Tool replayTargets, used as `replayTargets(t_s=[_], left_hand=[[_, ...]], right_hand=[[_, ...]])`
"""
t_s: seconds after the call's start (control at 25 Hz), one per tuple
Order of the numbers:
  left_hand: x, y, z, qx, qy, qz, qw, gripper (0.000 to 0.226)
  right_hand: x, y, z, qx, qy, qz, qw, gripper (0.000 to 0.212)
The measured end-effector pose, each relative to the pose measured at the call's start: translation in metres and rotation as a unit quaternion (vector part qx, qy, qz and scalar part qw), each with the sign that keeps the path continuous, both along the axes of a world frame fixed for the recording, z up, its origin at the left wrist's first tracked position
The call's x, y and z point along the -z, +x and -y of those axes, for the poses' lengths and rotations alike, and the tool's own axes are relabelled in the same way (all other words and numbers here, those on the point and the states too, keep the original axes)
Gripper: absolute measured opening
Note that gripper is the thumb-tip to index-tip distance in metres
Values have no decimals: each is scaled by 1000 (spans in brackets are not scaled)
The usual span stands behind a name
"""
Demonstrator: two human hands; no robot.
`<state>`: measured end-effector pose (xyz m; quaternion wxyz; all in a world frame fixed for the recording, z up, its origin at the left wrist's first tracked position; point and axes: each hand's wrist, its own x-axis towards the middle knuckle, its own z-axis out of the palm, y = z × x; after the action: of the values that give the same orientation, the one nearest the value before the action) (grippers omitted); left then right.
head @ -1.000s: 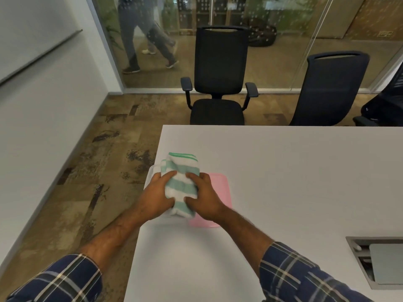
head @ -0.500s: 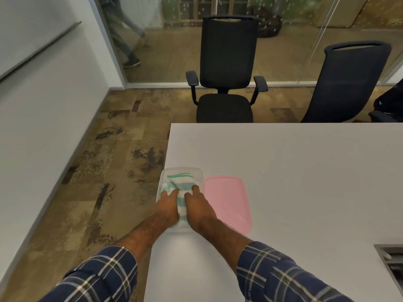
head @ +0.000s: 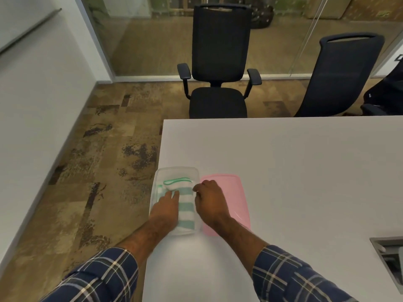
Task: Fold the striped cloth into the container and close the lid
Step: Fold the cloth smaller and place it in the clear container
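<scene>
The folded green-and-white striped cloth [head: 186, 205] lies inside the clear plastic container [head: 177, 169] near the left edge of the white table [head: 283, 171]. My left hand [head: 166, 207] rests flat on the cloth's left side, fingers spread and pressing down. My right hand [head: 210, 201] sits at the container's right rim, fingers loosely curled, tips touching the cloth's right edge. I see nothing gripped in it. The pink lid [head: 236, 192] lies flat on the table just right of the container, partly under my right hand.
The container sits right at the table's left edge, with floor below. Two black office chairs [head: 218, 62] [head: 340, 77] stand beyond the far edge. A grey cable hatch [head: 390, 258] is set into the table at the right.
The cloth went from held above the container down into it. My hands have moved apart to either side of it. The view has tilted downward.
</scene>
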<state>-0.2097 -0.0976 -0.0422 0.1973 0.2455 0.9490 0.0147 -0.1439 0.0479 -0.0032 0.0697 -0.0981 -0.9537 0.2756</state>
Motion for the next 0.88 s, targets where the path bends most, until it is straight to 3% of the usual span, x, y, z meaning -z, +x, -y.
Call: replayTargets(t_s=[0.16, 0.32, 0.44, 0.6, 0.88], left_hand=[[5, -7, 1, 13, 5, 42, 999, 80], [7, -7, 4, 36, -33, -13, 999, 80], [4, 0, 7, 40, -48, -66, 996, 73], [-1, 5, 8, 36, -42, -71, 996, 68], [-11, 14, 10, 18, 5, -127, 992, 88]], right_hand=[[18, 28, -41, 243, -114, 57, 962, 25], [35, 50, -60, 360, -111, 169, 911, 34], [46, 66, -64, 395, -124, 223, 882, 34], [52, 73, -67, 403, -166, 234, 869, 32], [48, 92, -80, 401, -215, 213, 864, 23]])
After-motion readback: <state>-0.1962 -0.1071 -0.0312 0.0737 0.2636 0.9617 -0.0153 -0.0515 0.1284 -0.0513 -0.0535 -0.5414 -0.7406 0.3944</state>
